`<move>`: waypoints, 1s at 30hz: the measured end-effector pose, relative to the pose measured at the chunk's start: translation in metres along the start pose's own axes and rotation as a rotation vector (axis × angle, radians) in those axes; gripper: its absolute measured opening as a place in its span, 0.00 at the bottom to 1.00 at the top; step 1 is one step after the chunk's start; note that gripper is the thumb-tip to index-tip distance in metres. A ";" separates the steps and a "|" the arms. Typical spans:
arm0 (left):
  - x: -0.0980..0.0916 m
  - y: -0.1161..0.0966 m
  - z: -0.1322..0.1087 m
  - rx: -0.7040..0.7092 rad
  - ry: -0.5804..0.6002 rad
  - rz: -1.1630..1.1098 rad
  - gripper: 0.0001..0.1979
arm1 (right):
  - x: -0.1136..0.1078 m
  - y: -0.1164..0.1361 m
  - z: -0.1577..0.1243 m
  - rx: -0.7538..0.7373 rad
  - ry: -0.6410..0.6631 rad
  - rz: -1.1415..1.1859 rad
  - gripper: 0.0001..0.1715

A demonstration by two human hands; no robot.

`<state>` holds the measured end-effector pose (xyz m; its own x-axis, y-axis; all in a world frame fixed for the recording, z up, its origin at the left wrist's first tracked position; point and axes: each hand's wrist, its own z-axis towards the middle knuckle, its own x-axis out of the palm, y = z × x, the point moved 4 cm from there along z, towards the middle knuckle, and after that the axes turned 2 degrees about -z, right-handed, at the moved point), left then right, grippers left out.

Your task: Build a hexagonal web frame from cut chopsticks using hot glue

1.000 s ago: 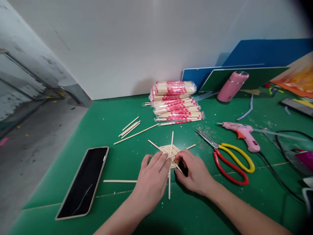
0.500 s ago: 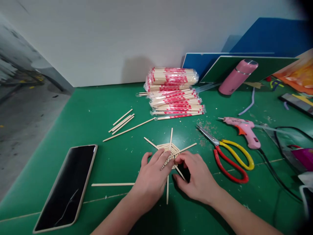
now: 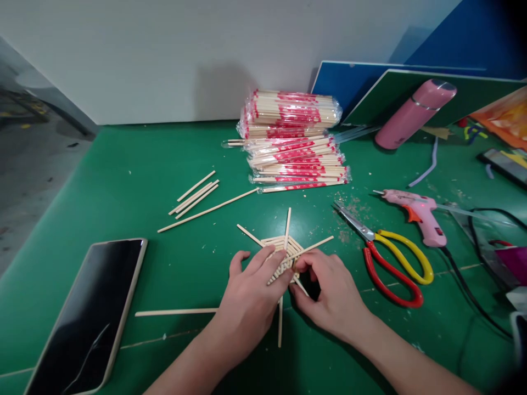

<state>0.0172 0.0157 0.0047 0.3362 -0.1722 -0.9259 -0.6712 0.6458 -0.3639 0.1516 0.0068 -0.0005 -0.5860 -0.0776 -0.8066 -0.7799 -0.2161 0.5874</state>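
Observation:
A web-like piece built of thin wooden sticks [image 3: 284, 247] lies flat on the green table [image 3: 135, 175], with spokes running out in several directions. My left hand [image 3: 251, 296] rests on its near left side with the fingers stretched flat over the sticks. My right hand [image 3: 325, 291] is at its right edge, thumb and fingers pinched on one of the sticks. A single loose stick [image 3: 175, 312] lies left of my left wrist.
Wrapped chopstick packs [image 3: 294, 140] are stacked at the back. Loose cut sticks [image 3: 195, 200] lie to the left. A phone [image 3: 88, 318] sits at the near left. Red-and-yellow scissors [image 3: 387, 255], a pink glue gun [image 3: 415, 211], a pink bottle [image 3: 415, 112], black cables and boards fill the right side.
The view has dropped and shifted, so everything sits lower-left in the picture. My right fingers have closed tighter on a stick at the web's right edge; a long stick now crosses the web diagonally.

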 end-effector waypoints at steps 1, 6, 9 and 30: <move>-0.001 0.000 0.000 0.001 0.001 -0.001 0.22 | 0.000 0.000 0.000 0.001 0.003 0.000 0.10; -0.003 0.001 0.002 -0.005 0.005 -0.027 0.21 | -0.001 -0.001 0.001 -0.005 0.013 0.016 0.10; -0.003 0.004 0.003 -0.006 0.005 -0.052 0.20 | -0.004 0.000 0.001 -0.029 0.045 0.081 0.12; -0.003 0.003 0.006 -0.046 0.057 -0.026 0.17 | -0.008 -0.002 0.000 -0.046 0.098 0.107 0.10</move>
<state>0.0182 0.0223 0.0075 0.3166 -0.2308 -0.9201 -0.6931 0.6059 -0.3905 0.1576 0.0080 0.0052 -0.6392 -0.1968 -0.7434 -0.7021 -0.2453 0.6685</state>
